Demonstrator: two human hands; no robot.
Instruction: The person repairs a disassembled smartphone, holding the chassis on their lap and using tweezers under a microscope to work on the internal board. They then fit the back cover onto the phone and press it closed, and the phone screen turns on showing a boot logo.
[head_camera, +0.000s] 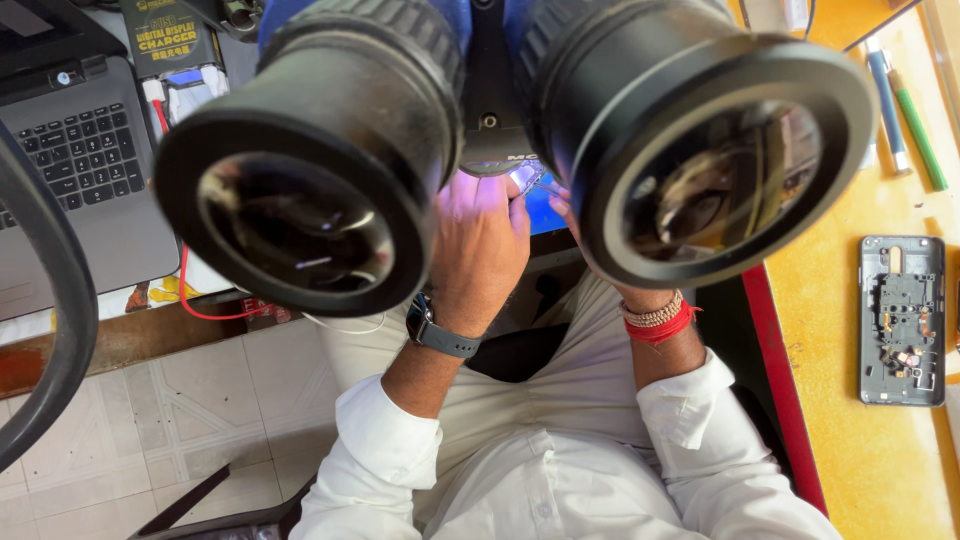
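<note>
Head view, looking down past two big black microscope eyepieces (330, 170) that fill the upper frame, out of focus. Left hand (480, 245) under the scope, back of hand up, dark wristwatch (440, 335) on the wrist, fingers curled down onto a small lit workpiece (530, 195), blue-white, glowing under the lamp; looks like a grip or a steadying hold, contact itself hidden by the knuckles. Right hand (575, 215) almost wholly behind the right eyepiece; only a fingertip edge and the wrist with red thread and bead band (655, 318) visible; cannot tell whether closed on a tool or open. Thin metallic sliver near the workpiece, possibly tweezers, too blurred to confirm. Workpiece sits between the two hands, directly beneath the scope head, above the lap. On the yellow surface (850, 450) to the right: opened phone back frame (902, 320) with bare internals, well apart from the hands; blue and green pens (905, 105) farther up. Laptop (75, 150) at left, red wire (200, 305) trailing off its edge. Risks, as judged: small part slipping from the fingers and dropping to lap or tiled floor (180, 420), with nothing beneath to catch it; eyepieces blocking direct sight of the right hand, so a slip there going unnoticed; sleeve snagging the red wire.
</note>
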